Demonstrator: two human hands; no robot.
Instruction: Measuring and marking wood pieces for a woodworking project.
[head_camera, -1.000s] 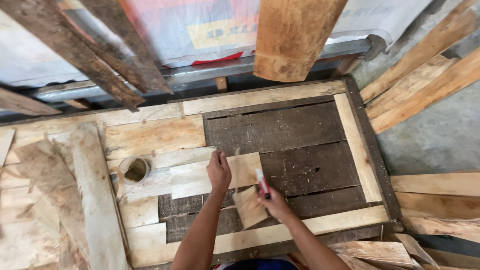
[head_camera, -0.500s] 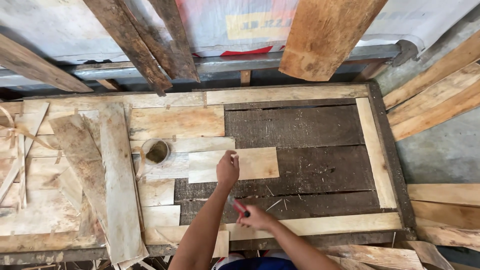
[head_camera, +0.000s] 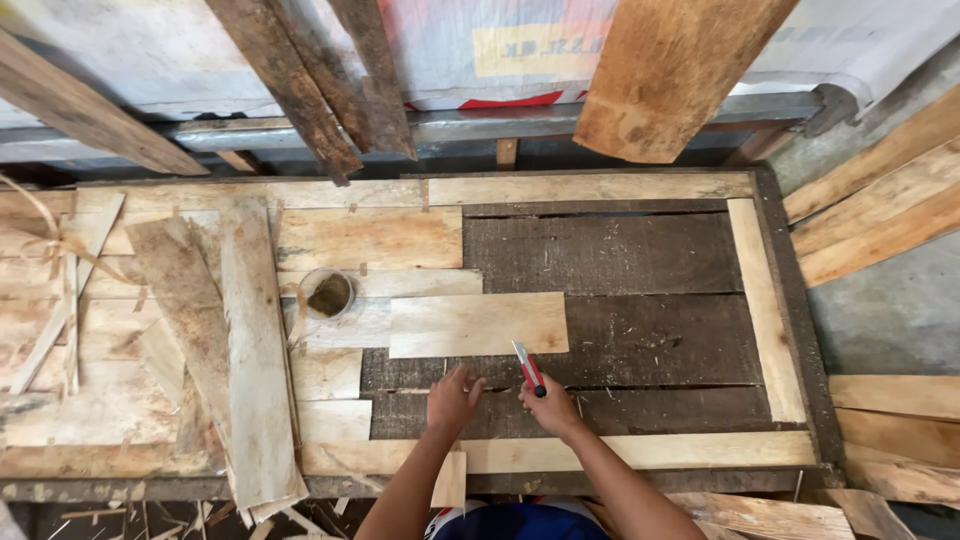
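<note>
Rough wooden counter (head_camera: 610, 250), scrap planks piled left. Right hand (head_camera: 553, 405) grip clamped on red utility knife (head_camera: 529, 369), blade at near edge of pale veneer piece (head_camera: 478, 324). Left hand (head_camera: 452, 398) open, fingers spread on counter just near of it. Probably best pinning veneer flat, fingers off blade line.

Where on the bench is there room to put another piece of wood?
The dark boards between the pale rectangular piece and the light strip on the right are bare. The left end is crowded with wood strips and a small cup.
</note>
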